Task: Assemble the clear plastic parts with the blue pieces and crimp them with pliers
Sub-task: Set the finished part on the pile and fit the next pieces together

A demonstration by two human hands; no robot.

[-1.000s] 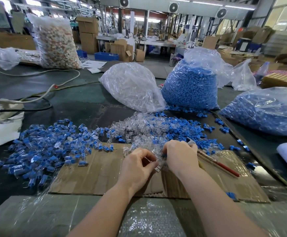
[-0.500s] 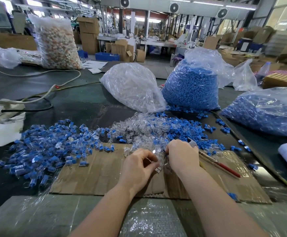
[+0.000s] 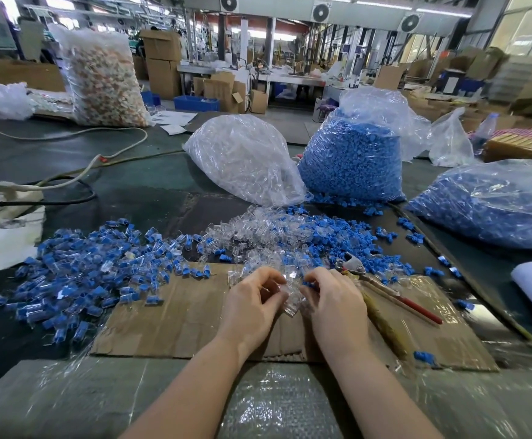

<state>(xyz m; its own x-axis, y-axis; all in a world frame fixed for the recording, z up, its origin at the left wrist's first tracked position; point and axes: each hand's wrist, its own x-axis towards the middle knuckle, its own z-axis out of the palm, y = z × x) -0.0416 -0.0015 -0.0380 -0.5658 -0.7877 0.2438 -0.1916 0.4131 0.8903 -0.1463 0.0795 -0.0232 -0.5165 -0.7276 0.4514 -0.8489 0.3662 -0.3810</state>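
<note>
My left hand (image 3: 252, 304) pinches a clear plastic part (image 3: 291, 299) over the cardboard sheet (image 3: 179, 321). Close against it, my right hand (image 3: 334, 301) holds a small blue piece (image 3: 308, 284) at its fingertips. A loose heap of clear parts (image 3: 252, 229) mixed with blue pieces (image 3: 337, 236) lies just beyond my fingers. The pliers (image 3: 385, 288), with red and yellowish handles, lie on the cardboard right of my right hand. A pile of assembled blue-and-clear parts (image 3: 84, 270) spreads to the left.
Behind the heap stand a bag of clear parts (image 3: 245, 160) and a bag of blue pieces (image 3: 353, 156); another blue-filled bag (image 3: 493, 204) lies at right. A power strip (image 3: 8, 198) and cables lie at far left. Plastic film (image 3: 258, 403) covers the near table edge.
My hands stay together over the cardboard. The right hand has shifted slightly, so the pliers' head now shows beside it.
</note>
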